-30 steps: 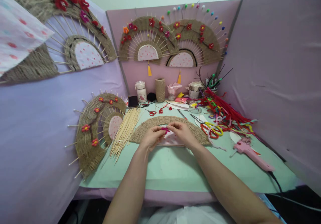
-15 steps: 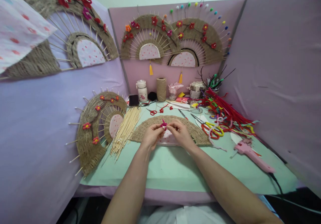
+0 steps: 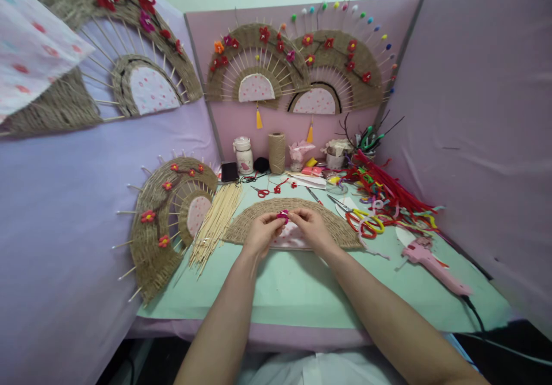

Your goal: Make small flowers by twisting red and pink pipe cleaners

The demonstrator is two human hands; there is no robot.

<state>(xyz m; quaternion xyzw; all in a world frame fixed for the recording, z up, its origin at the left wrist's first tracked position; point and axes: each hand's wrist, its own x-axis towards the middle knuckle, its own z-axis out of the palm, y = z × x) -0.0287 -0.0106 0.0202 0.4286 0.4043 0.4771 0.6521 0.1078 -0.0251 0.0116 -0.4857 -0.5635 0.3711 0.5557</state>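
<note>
In the head view, at the centre of the frame, the left hand (image 3: 261, 234) and the right hand (image 3: 311, 228) meet fingertip to fingertip, both curled nearly closed and pinching a small magenta pipe-cleaner piece (image 3: 283, 216) from either side, a grip that seems suited to steadying something so small and springy. The piece sits just above the half-round woven fan (image 3: 340, 230), which lies flat on the green desk (image 3: 302, 293) right under the hands, wrists resting near its lower edge. Left of centre a bundle of bamboo sticks (image 3: 215, 221) lies fanned out. To the right, yellow-and-red scissors (image 3: 364, 221), a heap of pipe cleaners (image 3: 388, 192) and a pink glue gun (image 3: 431, 264) lie close by, seemingly within easy reach
</note>
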